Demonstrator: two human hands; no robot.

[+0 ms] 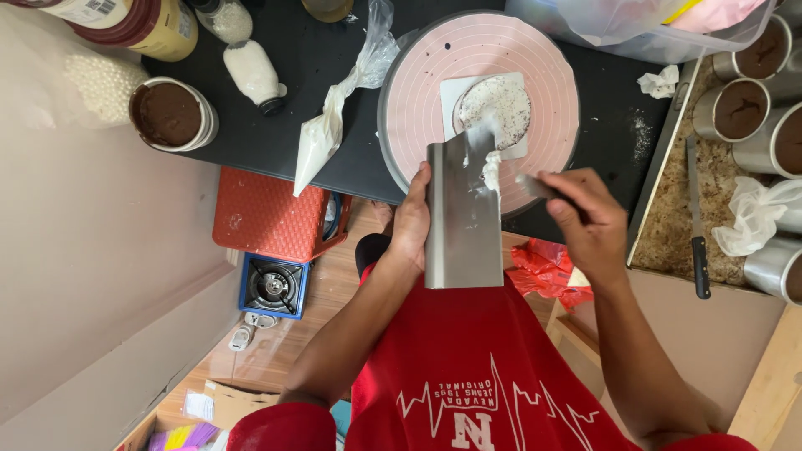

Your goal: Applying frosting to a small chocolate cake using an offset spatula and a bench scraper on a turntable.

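— Centre of the frame?
— A steel bench scraper, rectangular, brushed and shiny, held upright just below the pink turntable. White cream smeared along its upper right edge.
— Gripped how?
— Left hand wrapped around the left edge, thumb across the face. Right hand closed on a thin spatula, tip touching the cream on the scraper.
— On the turntable?
— A white square board with a round speckled patch of cream, dark crumbs throughout.
— Around it?
— Left of the turntable, a piping bag half full of white cream, lying on the black tabletop. Upper left, a tin of brown batter and a small white bottle. Right edge, more round tins with brown filling and a knife on a speckled counter. Lower left, an orange case above a small blue stove on the floor.
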